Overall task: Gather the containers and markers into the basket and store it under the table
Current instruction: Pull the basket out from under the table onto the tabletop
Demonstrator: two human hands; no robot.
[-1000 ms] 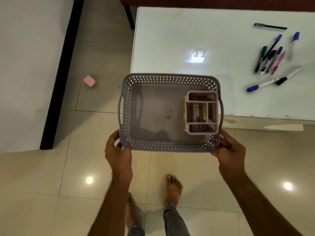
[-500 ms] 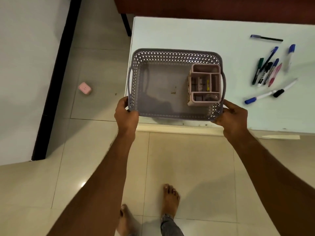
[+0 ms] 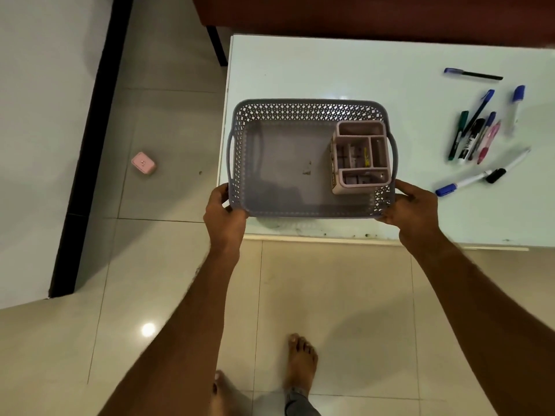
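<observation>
On the tiled floor point(image 3: 168, 265), well to the left of the table, lies a small pink container point(image 3: 143, 163), apart from everything else. The white table point(image 3: 330, 67) fills the upper right of the view, and the grey perforated basket point(image 3: 306, 111) is at its near left corner, its left wall reaching just past the table's left edge. Whether the basket's base rests fully on the surface cannot be told.

The left hand point(image 3: 223, 219) is closed around the basket's near left corner, thumb over the rim and the other fingers underneath. Inside the basket, against its right wall, stands a pink divided organizer point(image 3: 360, 156) with several compartments; small items show in them, too blurred to name. The rest of the basket floor is bare apart from a small speck near the middle.

The right hand point(image 3: 413, 211) grips the basket's near right corner in the same way, so the basket lies directly between the two hands, just ahead of them.

Farther right on the table, well apart from the basket, lie the markers point(image 3: 476, 139) in a loose cluster, with a blue-capped one point(image 3: 464, 184) and a black-capped one point(image 3: 507, 169) nearer the front edge, and a dark pen point(image 3: 473, 74) toward the far edge. Two bare feet point(image 3: 301, 357) show on the floor below.
</observation>
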